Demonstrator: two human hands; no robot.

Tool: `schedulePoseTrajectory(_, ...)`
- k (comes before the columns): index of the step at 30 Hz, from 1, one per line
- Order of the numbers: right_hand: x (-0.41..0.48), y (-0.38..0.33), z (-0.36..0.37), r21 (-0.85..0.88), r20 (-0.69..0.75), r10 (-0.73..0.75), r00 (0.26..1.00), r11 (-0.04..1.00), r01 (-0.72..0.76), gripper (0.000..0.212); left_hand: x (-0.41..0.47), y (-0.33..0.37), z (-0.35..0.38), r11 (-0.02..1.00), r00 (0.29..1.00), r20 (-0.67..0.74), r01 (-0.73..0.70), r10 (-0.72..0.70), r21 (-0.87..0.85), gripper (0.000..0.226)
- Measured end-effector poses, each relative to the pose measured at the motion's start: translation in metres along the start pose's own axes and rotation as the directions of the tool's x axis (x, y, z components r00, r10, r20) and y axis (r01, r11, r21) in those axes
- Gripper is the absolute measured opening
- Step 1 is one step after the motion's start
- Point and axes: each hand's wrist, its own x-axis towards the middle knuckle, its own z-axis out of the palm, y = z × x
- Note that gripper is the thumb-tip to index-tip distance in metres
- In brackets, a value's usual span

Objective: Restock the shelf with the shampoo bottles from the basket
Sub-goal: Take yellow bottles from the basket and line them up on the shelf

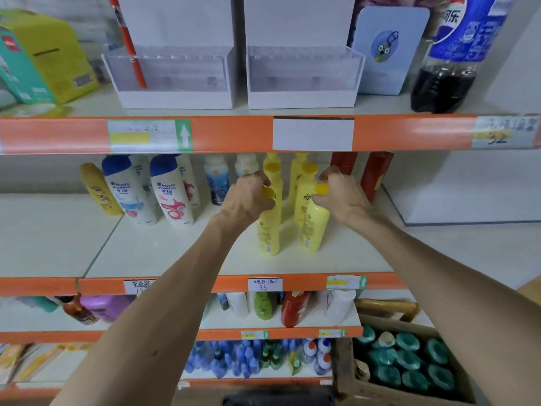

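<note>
Shop shelves with orange front edges fill the view. On the middle shelf (175, 253) stand white and blue Head & Shoulders bottles (172, 197) on one side and red bottles (376, 174) on the other. Yellow bottles stand between them.

The left hand (248, 197) holds the left yellow shampoo bottle (270, 232) near its top. The right hand (341, 197) holds the right yellow shampoo bottle (313, 230) the same way. Both bottles are upright, and their bottoms seem to be on the shelf. Each one is just in front of the back yellow bottles (301, 183).

The left fingers (259, 177) are curled round the neck, with the yellow cap peeking out beside them. The right fingers (329, 174) are curled round the other neck, and its cap shows next to the hand. The long bodies reach down below both hands with nothing covering them.

I think the job right now is to set these two in place. Slide each one straight back until it is close to the bottle behind it. Keep it standing tall. The barcodes face out, so a small turn may show the front label. These bottles are tall and thin and could tip, so let go slowly

The basket cannot be seen clearly
</note>
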Motion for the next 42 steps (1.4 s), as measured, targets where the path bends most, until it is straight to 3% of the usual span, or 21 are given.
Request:
schedulePoseTrajectory(6, 0.001, 0.009, 0.010, 0.061, 0.015, 0.003, 1.000, 0.998, -0.004, 0.044, 0.004, -0.002, 0.017, 0.994, 0.999, 0.009, 0.054, -0.053, -0.096, 0.044)
schedulePoseTrajectory(11, 0.003, 0.019, 0.016, 0.176, 0.063, -0.007, 0.998, 0.984, -0.005, 0.052, -0.001, -0.018, 0.032, 0.947, 0.994, 0.043, 0.106, -0.097, -0.303, 0.030)
schedulePoseTrajectory(18, -0.010, 0.055, 0.033, 0.433, 0.297, 0.000, 0.955, 0.891, -0.135, 0.056, -0.008, -0.028, 0.048, 0.921, 0.994, 0.019, 0.103, -0.103, -0.377, 0.047)
schedulePoseTrajectory(21, -0.009, 0.069, 0.040, 0.490, 0.324, -0.029, 0.946, 0.860, -0.141, 0.065, -0.008, -0.030, 0.056, 0.916, 0.991, -0.010, 0.117, -0.131, -0.383, 0.068)
schedulePoseTrajectory(25, -0.006, 0.068, 0.044, 0.578, 0.323, -0.065, 0.944, 0.803, -0.142, 0.069, -0.008, -0.025, 0.067, 0.921, 0.986, -0.050, 0.131, -0.160, -0.368, 0.066)
schedulePoseTrajectory(31, -0.005, 0.059, 0.057, 0.497, 0.134, 0.008, 0.991, 0.865, -0.074, 0.063, 0.004, -0.034, 0.055, 0.919, 0.991, 0.129, 0.087, -0.039, -0.385, 0.050)
schedulePoseTrajectory(33, -0.007, 0.060, 0.060, 0.534, 0.139, 0.004, 0.990, 0.842, -0.078, 0.066, 0.001, -0.032, 0.053, 0.903, 0.993, 0.109, 0.082, -0.039, -0.422, 0.049)
schedulePoseTrajectory(38, -0.004, 0.076, 0.056, 0.573, 0.327, -0.090, 0.941, 0.811, -0.121, 0.070, -0.007, -0.018, 0.069, 0.820, 0.989, 0.022, 0.135, -0.149, -0.557, 0.070)
schedulePoseTrajectory(42, 0.000, 0.073, 0.060, 0.499, 0.196, -0.004, 0.981, 0.861, -0.097, 0.068, -0.003, -0.021, 0.076, 0.835, 0.985, -0.015, 0.140, -0.174, -0.533, 0.056)
